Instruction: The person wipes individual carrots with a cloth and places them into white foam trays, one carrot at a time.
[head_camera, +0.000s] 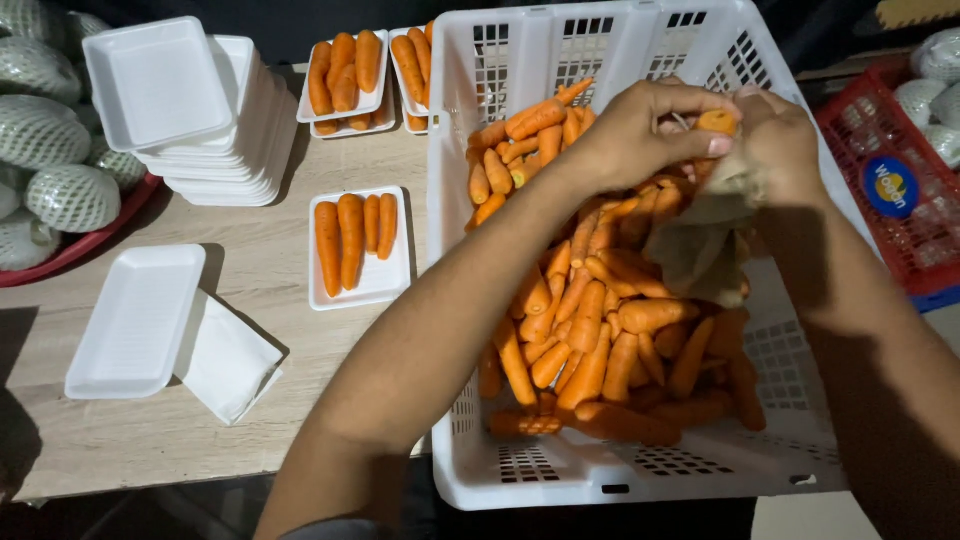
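A white plastic crate (455, 130) holds several loose orange carrots (590, 340). Both my hands are over its far right part. My left hand (650, 130) grips one carrot (716, 122) by its top end. My right hand (775, 140) holds a beige cloth (705, 245) wrapped around that carrot, and the cloth hangs down onto the pile. On the wooden table (250, 290), left of the crate, a white foam tray (362, 285) carries several carrots laid side by side.
A stack of empty foam trays (200, 110) stands at the back left, an empty tray (135, 320) and a white sheet (230, 360) lie in front. Filled carrot trays (345, 70) sit behind. Net-wrapped produce (60, 190) fills a red tray at left; a red crate (890, 190) is at right.
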